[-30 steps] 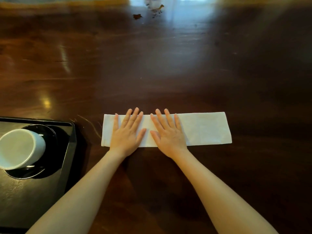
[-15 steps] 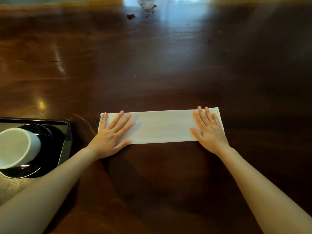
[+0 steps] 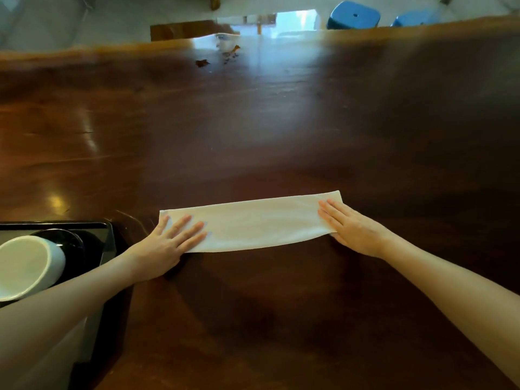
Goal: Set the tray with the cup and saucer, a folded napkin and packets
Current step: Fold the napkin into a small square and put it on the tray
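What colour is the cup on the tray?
White, seen in the head view: the cup sits on a black saucer.

Dark glossy wooden counter [image 3: 281, 136], small brown scrap [image 3: 202, 63] near its far edge, two blue plastic stools [image 3: 353, 15] beyond

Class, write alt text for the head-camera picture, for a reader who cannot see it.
The left hand and right hand press flat on opposite ends of a long folded white napkin lying on a dark wooden table. At the left edge, a black tray holds a white cup on a black saucer.
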The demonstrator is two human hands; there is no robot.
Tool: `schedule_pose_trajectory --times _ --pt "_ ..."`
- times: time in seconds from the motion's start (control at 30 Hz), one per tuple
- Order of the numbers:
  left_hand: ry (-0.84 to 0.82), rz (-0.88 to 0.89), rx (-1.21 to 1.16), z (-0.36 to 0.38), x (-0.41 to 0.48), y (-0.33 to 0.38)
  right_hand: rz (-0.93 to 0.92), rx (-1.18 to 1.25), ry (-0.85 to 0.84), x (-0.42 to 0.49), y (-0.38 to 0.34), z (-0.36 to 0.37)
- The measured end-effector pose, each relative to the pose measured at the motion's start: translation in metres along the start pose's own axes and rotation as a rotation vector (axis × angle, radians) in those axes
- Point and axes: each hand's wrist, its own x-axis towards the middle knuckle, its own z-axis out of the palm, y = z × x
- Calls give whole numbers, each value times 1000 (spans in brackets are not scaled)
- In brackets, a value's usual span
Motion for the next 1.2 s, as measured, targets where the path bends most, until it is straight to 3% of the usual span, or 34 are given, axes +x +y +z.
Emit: schedule_pose_trajectory --times 0.2,0.33,0.5,0.6,0.7,0.93,1.2 --pt "-118 -141 -164 -5 5 -2 147 162 108 -15 1 0" --pt "-249 -424 -616 -35 8 -13 400 576 -13 -13 5 -13" --pt "-238 -697 -988 -80 6 -34 535 873 38 -16 17 -44" --pt "-141 -827 -1401 -102 -2 -36 613 1189 5 -22 24 -56" --pt "-52 -972 -1617 -112 -8 -31 748 1358 -18 -26 20 -59" --pt "-42 -1339 -1698 -82 6 6 983 1334 64 -18 -17 -29" --pt "31 -1527 -1392 -57 10 35 1110 1228 216 -16 -35 -6"
